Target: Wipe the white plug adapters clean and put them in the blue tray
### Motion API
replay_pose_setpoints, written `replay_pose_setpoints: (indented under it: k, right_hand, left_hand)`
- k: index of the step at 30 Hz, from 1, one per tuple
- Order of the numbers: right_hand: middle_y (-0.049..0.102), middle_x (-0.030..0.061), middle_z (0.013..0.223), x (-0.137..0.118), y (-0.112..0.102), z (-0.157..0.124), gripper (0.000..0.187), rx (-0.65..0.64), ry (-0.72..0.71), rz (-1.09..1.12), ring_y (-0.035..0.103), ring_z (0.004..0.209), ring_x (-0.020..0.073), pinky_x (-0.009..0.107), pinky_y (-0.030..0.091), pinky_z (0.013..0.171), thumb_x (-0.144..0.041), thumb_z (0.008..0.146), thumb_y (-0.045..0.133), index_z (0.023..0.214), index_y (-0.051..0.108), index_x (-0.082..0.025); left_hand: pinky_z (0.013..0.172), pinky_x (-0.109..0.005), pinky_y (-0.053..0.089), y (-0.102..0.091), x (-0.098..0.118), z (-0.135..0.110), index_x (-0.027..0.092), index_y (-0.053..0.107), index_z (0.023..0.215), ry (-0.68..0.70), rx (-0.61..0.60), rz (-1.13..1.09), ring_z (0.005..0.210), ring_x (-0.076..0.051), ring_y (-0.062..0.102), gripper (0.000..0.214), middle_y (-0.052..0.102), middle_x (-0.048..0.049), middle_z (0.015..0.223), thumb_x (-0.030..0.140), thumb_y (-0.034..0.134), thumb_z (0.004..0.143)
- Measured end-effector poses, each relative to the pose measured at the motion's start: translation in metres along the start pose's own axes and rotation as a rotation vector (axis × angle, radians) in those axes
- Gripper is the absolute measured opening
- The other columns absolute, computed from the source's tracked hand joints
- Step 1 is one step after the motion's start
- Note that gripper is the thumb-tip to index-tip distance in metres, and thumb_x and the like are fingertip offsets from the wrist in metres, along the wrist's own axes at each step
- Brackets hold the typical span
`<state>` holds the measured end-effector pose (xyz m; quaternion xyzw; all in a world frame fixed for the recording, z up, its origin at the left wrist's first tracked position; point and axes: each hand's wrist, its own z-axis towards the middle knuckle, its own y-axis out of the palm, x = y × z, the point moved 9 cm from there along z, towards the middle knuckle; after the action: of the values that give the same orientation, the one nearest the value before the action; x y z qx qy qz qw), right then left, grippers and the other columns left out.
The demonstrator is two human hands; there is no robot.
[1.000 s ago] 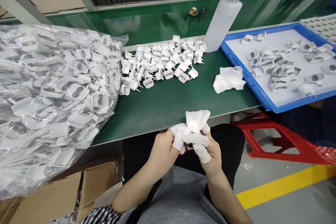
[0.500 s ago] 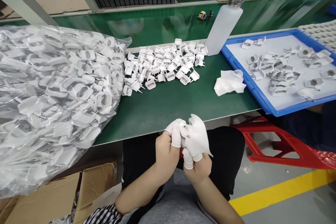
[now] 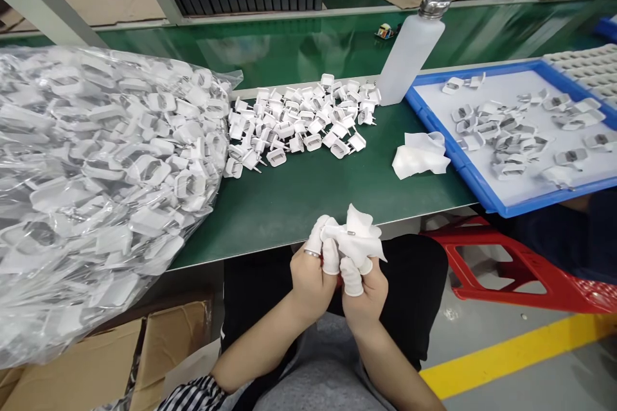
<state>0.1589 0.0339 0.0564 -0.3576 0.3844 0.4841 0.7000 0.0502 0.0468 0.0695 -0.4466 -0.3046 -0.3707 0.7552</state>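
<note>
Two hands met just off the green table's [image 3: 289, 205] near edge: the left hand [image 3: 312, 273], its sleeved fingers pinched tight, gripped a smooth white plug housing [image 3: 336, 231], metal pin showing, and the right hand [image 3: 364, 292] held a soft, crumpled cloth [image 3: 366, 244] against it, bunched up where half a second earlier it had hung longer! On the table lay a second thin cloth [image 3: 419, 155], then heaped boxy housings [image 3: 303, 121]; beyond it, a small circuit board [image 3: 385, 31] had slid rightward.

"Where are the hands?"
"Left hand [image 3: 312, 275] and right hand [image 3: 365, 295] side by side, just off the near edge of the tabletop [image 3: 289, 212], fingers [image 3: 352, 279] curled into a pinch!"
"And the forearms [image 3: 270, 341]?"
"Both bare, slanting inward from the elbows!"
</note>
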Motion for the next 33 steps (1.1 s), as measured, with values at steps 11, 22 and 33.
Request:
replay_pose_setpoints:
  k: [11,22,33]
  right_hand:
    - [0.066,0.0041,0.095,0.04,-0.001,0.004,0.019,-0.008,0.153,0.255,0.06,0.09,0.0208,0.038,0.047,0.081,-0.026,0.082,0.05,0.091,0.066,-0.025]
    - [0.071,0.006,0.07,0.027,-0.004,0.046,0.017,-0.149,0.486,0.846,0.065,0.058,0.0186,0.027,0.053,0.045,-0.035,0.07,0.063,0.074,0.071,-0.021]
    - [0.068,0.003,0.063,-0.009,-0.057,0.076,0.014,-0.02,0.177,0.523,0.061,0.053,0.0156,0.028,0.052,0.049,-0.033,0.072,0.062,0.072,0.071,-0.022]
  left_hand:
    - [0.057,-0.019,0.043,0.012,-0.019,0.01,0.017,0.052,0.067,-0.401,-0.237,-0.395,0.051,-0.009,0.051,0.027,0.055,0.004,0.052,0.026,0.036,0.087]
    - [0.062,-0.028,0.044,0.025,-0.013,0.028,0.014,0.06,0.08,-0.153,-0.26,-0.121,0.065,-0.017,0.057,0.029,0.061,-0.0062,0.069,0.026,0.034,0.084]
    - [0.056,-0.021,0.042,0.071,0.017,0.039,0.013,0.06,0.076,-0.433,-0.551,-0.892,0.054,-0.009,0.048,0.021,0.057,-0.0006,0.061,0.03,0.048,0.078]
